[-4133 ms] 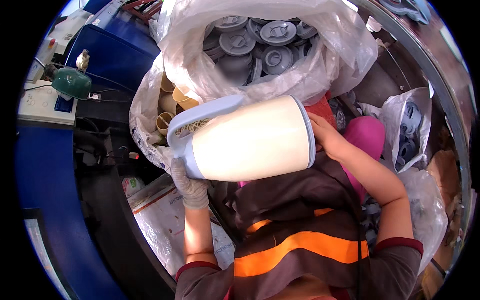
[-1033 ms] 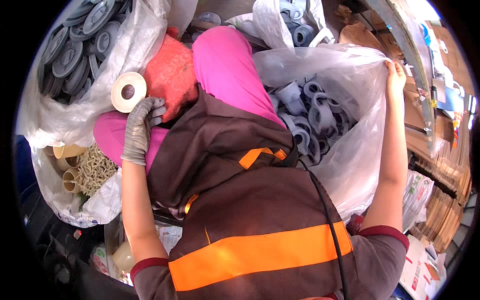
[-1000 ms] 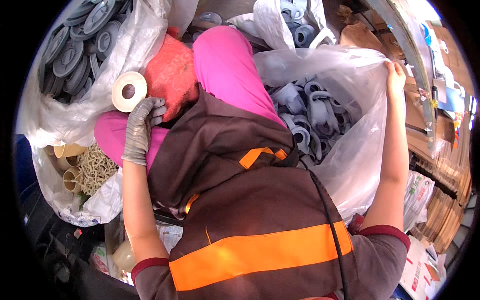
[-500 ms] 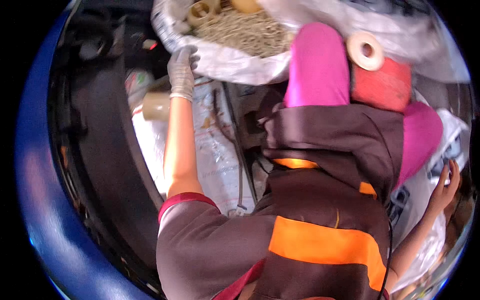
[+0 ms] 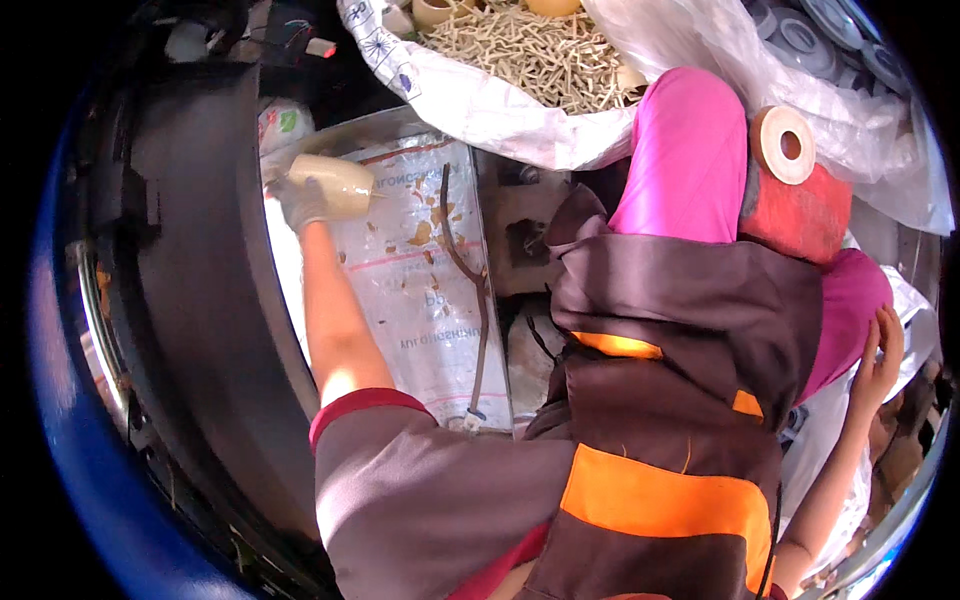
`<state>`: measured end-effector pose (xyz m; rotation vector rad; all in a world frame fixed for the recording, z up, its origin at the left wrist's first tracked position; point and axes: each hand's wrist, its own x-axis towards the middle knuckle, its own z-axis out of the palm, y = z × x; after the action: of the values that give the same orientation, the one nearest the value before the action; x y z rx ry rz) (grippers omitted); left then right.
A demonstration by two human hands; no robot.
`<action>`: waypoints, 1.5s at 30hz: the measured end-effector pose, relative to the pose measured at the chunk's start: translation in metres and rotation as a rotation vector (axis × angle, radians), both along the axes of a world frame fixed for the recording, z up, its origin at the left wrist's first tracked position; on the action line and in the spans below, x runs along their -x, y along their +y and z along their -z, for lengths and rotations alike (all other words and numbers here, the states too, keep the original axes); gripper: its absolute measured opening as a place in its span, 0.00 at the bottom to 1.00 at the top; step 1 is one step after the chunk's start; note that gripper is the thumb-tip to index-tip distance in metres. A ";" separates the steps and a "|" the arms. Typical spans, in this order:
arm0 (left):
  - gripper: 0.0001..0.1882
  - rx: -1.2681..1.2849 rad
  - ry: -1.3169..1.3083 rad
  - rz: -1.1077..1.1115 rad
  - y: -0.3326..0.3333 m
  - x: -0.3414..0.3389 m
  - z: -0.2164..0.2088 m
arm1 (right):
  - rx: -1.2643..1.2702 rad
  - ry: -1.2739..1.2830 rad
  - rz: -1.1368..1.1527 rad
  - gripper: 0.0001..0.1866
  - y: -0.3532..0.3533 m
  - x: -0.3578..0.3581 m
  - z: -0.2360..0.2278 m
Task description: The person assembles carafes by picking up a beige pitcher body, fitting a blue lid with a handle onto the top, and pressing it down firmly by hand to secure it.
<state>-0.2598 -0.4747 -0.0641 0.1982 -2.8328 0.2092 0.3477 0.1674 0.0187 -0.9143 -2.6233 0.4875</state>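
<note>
My left hand (image 5: 296, 200), in a grey glove, is closed around a cream-coloured plastic tube (image 5: 335, 184) that lies low over a printed white sack (image 5: 415, 290) on the floor. My right hand (image 5: 880, 345), bare, rests with spread fingers against a clear plastic bag (image 5: 915, 310) beside my pink-clad leg. A roll of tape (image 5: 783, 144) sits on the red cloth over my knee.
A white sack (image 5: 500, 100) full of small cream plastic parts and tubes stands ahead. A clear bag of grey round caps (image 5: 830, 40) is at the top right. A dark curved machine edge (image 5: 190, 300) and a blue rim run down the left.
My view swung from the bags of grey caps down to the floor. My left hand left the tape roll, reached down and took hold of the cream tube.
</note>
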 end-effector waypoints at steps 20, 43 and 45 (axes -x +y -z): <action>0.15 -0.903 -0.606 0.544 0.114 -0.136 0.033 | 0.440 0.224 -0.265 0.12 -0.072 0.132 -0.008; 0.25 -0.398 -0.765 1.921 0.449 -0.340 -0.174 | 0.893 0.138 -0.625 0.23 -0.038 0.101 -0.062; 0.25 -0.453 -0.831 1.887 0.450 -0.335 -0.161 | 0.964 0.196 -0.516 0.20 -0.052 0.100 -0.048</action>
<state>0.0757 -0.0248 0.0971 -2.6817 -2.2161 -0.8768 0.2479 0.1157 0.0672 -0.3201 -2.3559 1.9507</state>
